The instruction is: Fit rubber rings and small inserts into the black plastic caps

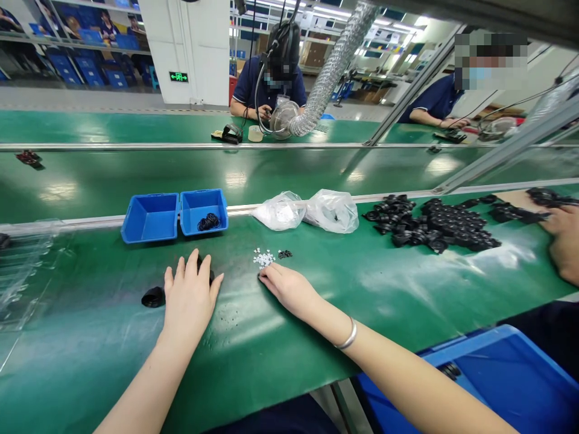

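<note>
On the green tabletop, my left hand (190,292) lies palm down with its fingers apart, over a black part (211,277) that is mostly hidden beneath it. Just left of that hand sits a black, hollow round part (153,297). My right hand (283,286) has its fingertips pinched together at the near edge of a small pile of white pieces (264,258); a small dark bit shows at the tips, too small to name. Beside the white pile lie several tiny black pieces (284,254).
Two blue bins (151,218) stand behind my left hand, the right one with black rings (208,222). Plastic bags (332,211) and heaped black parts (452,223) lie to the right. A co-worker's hand (563,241) is far right. Clear trays (27,271) lie left; a blue crate (511,374) sits low right.
</note>
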The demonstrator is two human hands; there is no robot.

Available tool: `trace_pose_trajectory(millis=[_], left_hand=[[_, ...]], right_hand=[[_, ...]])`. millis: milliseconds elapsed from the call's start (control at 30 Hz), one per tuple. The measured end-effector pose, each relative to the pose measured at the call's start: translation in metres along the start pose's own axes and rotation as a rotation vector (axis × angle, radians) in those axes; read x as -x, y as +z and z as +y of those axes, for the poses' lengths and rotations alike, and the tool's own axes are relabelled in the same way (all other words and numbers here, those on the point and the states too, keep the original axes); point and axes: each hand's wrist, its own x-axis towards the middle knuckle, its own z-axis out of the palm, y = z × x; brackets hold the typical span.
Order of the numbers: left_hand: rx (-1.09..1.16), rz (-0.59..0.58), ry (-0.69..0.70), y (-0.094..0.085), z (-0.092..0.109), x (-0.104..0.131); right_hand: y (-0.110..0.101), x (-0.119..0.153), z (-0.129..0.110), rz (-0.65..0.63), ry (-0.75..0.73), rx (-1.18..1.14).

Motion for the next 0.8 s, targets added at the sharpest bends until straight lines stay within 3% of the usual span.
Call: trace_pose_trajectory(millis=[233,533,800], left_hand=[[0.012,-0.05,-0.021,0.001,-0.01,-0.003],[0.024,-0.004,0.041,-0.001,-0.01,-0.008],[0.061,-0.02,0.047,0.004,-0.013,-0.011]], right_hand=[[-0.002,-0.001,0.0,0.03,0.001,0.048],[-0.007,0.016,-0.003,0.07,0.084,-0.207],[0.003,0.013,-0.008,0.119,0.154,-0.118]])
